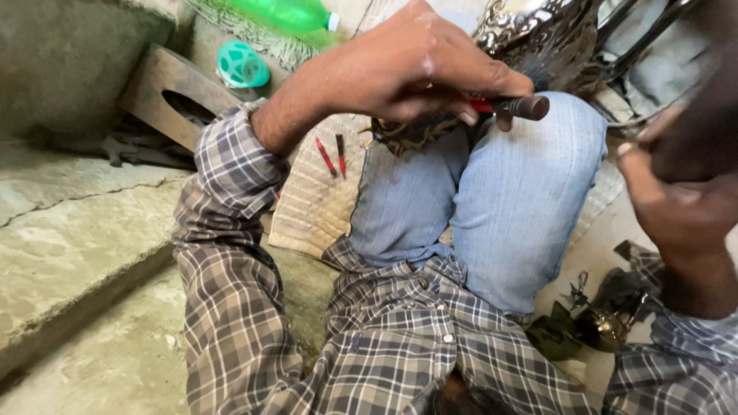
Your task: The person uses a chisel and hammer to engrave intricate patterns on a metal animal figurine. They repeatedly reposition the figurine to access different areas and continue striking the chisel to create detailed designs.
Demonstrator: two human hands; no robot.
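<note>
My left hand is closed around a small punch tool with a red band and a dark round end, held just above my bent knee in blue jeans. The tool points down toward a dark embossed metal piece resting on my leg. A large shiny embossed metal vessel stands just behind the hand. My right hand is raised at the right edge, blurred, fingers curled; what it grips is not clear.
Two more red and dark punches lie on a beige woven mat. A green plastic bottle, a teal round object and a wooden block sit at the back left. Small brass items lie by my right side. Concrete steps are at left.
</note>
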